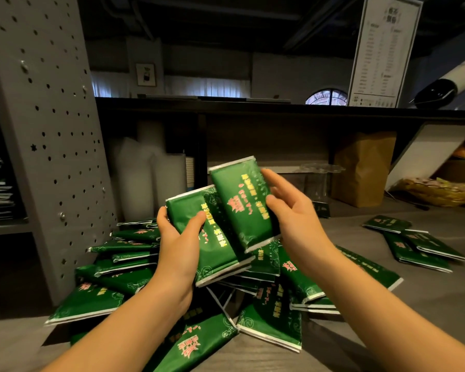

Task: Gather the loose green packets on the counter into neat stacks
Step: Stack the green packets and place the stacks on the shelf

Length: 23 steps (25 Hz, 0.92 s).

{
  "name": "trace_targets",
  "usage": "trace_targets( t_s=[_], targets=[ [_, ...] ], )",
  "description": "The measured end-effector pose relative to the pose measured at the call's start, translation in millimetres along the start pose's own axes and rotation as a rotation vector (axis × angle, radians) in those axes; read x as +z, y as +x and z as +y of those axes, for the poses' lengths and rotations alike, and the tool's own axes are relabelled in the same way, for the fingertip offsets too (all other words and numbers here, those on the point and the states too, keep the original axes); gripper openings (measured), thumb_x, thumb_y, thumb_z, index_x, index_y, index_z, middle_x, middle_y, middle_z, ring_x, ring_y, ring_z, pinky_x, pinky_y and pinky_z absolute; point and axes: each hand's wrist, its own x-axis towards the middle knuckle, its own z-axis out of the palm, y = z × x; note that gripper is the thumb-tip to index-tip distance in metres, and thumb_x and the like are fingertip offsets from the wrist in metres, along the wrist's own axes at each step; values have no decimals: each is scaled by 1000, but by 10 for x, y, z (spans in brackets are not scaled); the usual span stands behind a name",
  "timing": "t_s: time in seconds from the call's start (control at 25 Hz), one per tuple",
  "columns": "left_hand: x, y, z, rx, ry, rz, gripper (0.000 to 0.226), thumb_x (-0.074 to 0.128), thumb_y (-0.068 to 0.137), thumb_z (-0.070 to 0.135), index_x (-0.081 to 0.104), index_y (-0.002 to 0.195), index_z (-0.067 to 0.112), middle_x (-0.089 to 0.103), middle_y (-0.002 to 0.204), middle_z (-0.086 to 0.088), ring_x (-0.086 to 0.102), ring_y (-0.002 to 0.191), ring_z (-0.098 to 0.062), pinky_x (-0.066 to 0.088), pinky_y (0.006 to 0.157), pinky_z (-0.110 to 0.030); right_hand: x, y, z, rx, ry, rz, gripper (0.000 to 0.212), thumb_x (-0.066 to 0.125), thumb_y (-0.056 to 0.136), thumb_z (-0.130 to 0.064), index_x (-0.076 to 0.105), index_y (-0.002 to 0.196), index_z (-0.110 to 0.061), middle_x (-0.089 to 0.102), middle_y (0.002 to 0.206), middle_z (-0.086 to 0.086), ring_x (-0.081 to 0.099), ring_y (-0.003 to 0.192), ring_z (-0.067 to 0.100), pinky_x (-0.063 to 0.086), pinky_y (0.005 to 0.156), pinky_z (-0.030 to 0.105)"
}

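Centrally, head view, 1 entry per item.

Left hand (177, 237): thumb across the face of the lower packet (212, 253), fingers curled round its left edge; packet tilted, raised above the pile (118, 267).

Right hand (287, 210): thumb on the right edge of the upper packet (239, 205), fingers behind it; this packet overlaps the lower packet's right part.

Pile: many green packets, loose and criss-crossed on the counter (403, 312), under and around both forearms, its left side against the pegboard (46, 124).

Side group (416, 245): a few more green packets, flat on the counter, well apart to the right.

Behind: cup stacks (145, 178), paper bag (365, 167), menu card (381, 49) on the shelf above.
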Motion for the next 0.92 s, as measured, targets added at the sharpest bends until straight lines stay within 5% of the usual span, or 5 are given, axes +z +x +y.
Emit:
trace_targets(
  t_s=[0.16, 0.24, 0.44, 0.68, 0.92],
  targets=[
    [44, -26, 9, 59, -11, 26, 55, 38, 99, 37, 11, 147, 38, 47, 137, 2, 55, 112, -18, 52, 84, -36, 270, -140, 193, -62, -266, -41, 42, 41, 97, -7, 49, 132, -29, 60, 117, -5, 57, 108, 7, 48, 97, 33],
    [64, -62, 10, 98, -13, 9, 59, 35, 97, 44, 7, 148, 35, 50, 129, 6, 57, 102, -9, 53, 68, -22, 369, -204, 258, -102, -324, -9, 44, 41, 97, -8, 44, 137, -26, 54, 114, -3, 52, 104, 2, 42, 97, 23],
    [62, -129, 17, 166, 41, -47, 113, 79, 60, 43, 5, 146, 43, 53, 132, 0, 59, 111, -18, 49, 94, -42, 478, -305, 370, -103, -322, -33, 48, 40, 96, -21, 33, 144, -27, 40, 109, -8, 43, 110, 7, 36, 105, 27],
    [17, -4, -39, 192, 44, 5, 81, 66, 84, 18, 16, 143, 41, 53, 129, -2, 60, 107, -20, 53, 86, -43, 281, -133, 246, -123, -378, -141, 43, 45, 97, -16, 42, 137, -30, 46, 104, -10, 47, 106, 8, 37, 96, 24],
    [-21, 14, 5, 175, 43, 2, 75, 66, 85, 24, 19, 141, 41, 54, 123, 3, 60, 105, -19, 52, 87, -44, -363, 157, 264, 256, -1458, -168, 64, 33, 92, -61, 43, 138, -18, 42, 142, 8, 33, 132, 30, 30, 105, 43]
  ],
)
